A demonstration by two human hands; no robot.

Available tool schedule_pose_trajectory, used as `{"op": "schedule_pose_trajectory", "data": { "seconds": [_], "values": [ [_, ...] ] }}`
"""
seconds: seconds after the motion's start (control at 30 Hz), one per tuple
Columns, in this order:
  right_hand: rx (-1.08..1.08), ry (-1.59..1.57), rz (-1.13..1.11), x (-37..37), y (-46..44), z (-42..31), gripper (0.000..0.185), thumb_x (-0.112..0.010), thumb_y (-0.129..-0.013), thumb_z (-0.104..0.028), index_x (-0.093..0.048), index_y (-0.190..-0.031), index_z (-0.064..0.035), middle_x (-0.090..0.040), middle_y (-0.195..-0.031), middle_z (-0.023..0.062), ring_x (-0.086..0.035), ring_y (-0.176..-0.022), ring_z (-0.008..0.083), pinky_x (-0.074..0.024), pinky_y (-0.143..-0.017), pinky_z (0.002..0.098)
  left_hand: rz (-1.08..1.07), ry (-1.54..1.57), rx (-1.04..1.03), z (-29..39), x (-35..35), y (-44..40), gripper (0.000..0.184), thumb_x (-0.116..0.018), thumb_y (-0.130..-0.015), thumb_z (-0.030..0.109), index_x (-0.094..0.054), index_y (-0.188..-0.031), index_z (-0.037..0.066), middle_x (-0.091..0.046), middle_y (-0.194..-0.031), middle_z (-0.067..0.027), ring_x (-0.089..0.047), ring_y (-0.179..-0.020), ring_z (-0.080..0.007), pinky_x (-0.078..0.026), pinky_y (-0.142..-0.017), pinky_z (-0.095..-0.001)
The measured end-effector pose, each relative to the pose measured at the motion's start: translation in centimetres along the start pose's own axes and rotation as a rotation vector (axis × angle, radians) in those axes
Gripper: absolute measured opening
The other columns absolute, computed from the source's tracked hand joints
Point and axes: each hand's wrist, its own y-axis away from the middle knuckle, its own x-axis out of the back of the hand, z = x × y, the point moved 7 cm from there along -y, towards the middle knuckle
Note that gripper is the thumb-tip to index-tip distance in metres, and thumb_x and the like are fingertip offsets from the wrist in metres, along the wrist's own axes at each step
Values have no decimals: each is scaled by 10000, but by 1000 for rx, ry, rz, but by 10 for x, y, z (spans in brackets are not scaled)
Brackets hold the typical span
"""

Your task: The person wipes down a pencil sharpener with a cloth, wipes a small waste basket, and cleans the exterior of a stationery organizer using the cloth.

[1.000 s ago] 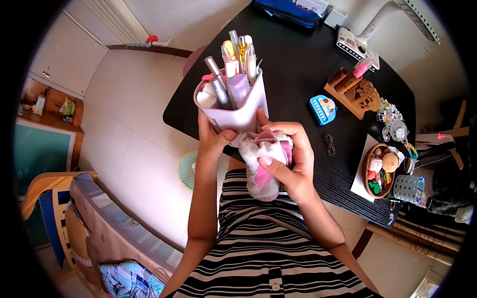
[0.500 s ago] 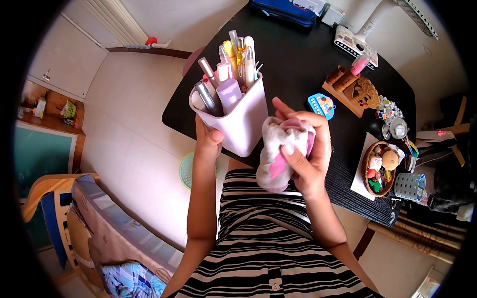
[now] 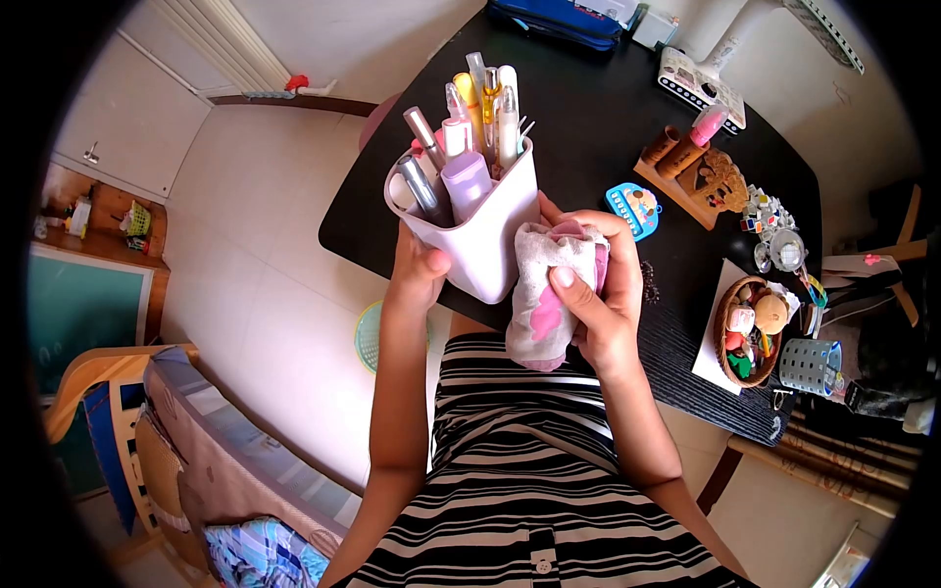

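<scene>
A pale lilac pen holder (image 3: 480,250) is held up over the near left edge of the black table, tilted slightly, with my left hand (image 3: 421,269) gripping its lower left side. Several pens, markers and a purple-capped tube (image 3: 467,184) stand in it. My right hand (image 3: 603,299) is closed on a bunched white and pink cloth (image 3: 547,304), its thumb pressed on top. The cloth lies against or very close to the holder's right side; my right fingers are partly hidden behind it.
On the black table (image 3: 578,127) are a blue toy calculator-like item (image 3: 632,210), a wooden stand (image 3: 696,181), a wicker basket (image 3: 727,343) of small things, a perforated blue-grey cup (image 3: 810,367), a lamp base (image 3: 701,88) and a blue pouch (image 3: 559,24).
The pen holder has shifted slightly right and up. My right hand has brought the cloth a little left, up to the holder's side, and the cloth has turned somewhat.
</scene>
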Motion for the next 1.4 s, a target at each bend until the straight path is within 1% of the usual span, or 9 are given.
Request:
{"op": "schedule_pose_trajectory", "data": {
  "seconds": [0.27,0.37,0.57,0.8,1.03,1.07,1.2,1.3,1.4],
  "values": [
    [14,2,-1,0,2,1,372,-704,-942,-12,-538,-1275,-16,-608,-1265,130,-472,-1430,302,-389,-1138,386,-23,-23,-9,-4,12,3,1091,-797,-779,654,-371,-1529,-12,-553,-1456,-146,-557,-1332,-288,-442,-1127,-454],
    [35,45,-8,-2,3,-1,377,-703,-943,-7,-535,-1281,-15,-610,-1266,130,-465,-1437,300,-390,-1138,381,79,11,27,-1,7,0,1170,-882,-686,635,-387,-1491,-55,-596,-1373,-128,-596,-1260,-220,-456,-1078,-368],
    [25,43,0,-1,3,-1,385,-701,-941,4,-534,-1287,-16,-611,-1288,134,-443,-1454,298,-375,-1149,379,81,-47,32,2,2,-1,1177,-817,-729,698,-357,-1502,-60,-557,-1422,-147,-565,-1299,-220,-456,-1074,-369],
    [22,101,-17,-7,4,6,409,-714,-931,-43,-521,-1291,-18,-611,-1297,161,-483,-1412,304,-404,-1128,392,110,25,-100,-13,15,-1,1030,-495,-879,815,-324,-1552,54,-539,-1458,-116,-554,-1314,-238,-464,-1100,-415],
    [4,126,-53,-9,-2,8,419,-710,-934,-15,-527,-1311,-1,-612,-1302,149,-508,-1404,314,-417,-1128,396,159,-9,-66,-4,24,-5,1031,-475,-884,832,-377,-1522,28,-567,-1420,-126,-594,-1261,-245,-501,-1051,-415],
    [33,61,-31,-10,-4,6,419,-710,-934,19,-558,-1324,-10,-658,-1259,121,-572,-1313,227,-442,-1087,341,158,-32,-55,-5,30,-5,1039,-455,-885,840,-377,-1522,22,-565,-1424,-133,-594,-1263,-255,-502,-1050,-422],
    [74,242,90,1,-9,-1,411,-743,-922,-9,-592,-1305,-2,-681,-1201,93,-634,-1113,154,-488,-1008,306,187,-112,-59,-3,39,-7,1068,-389,-890,862,-359,-1537,12,-544,-1453,-159,-582,-1285,-287,-495,-1060,-446],
    [84,268,280,10,-13,-4,404,-752,-918,-18,-607,-1295,-7,-682,-1178,71,-637,-1072,135,-496,-971,281,201,-69,-98,6,32,-14,1068,-445,-881,856,-338,-1550,31,-539,-1449,-124,-577,-1292,-239,-498,-1057,-398],
    [121,409,275,9,-15,-6,407,-750,-914,-15,-612,-1297,-5,-684,-1173,76,-642,-1046,133,-501,-951,275,186,-82,-116,12,22,-17,1067,-437,-895,845,-309,-1564,24,-486,-1499,-135,-535,-1341,-241,-468,-1091,-402]
  ]
}}
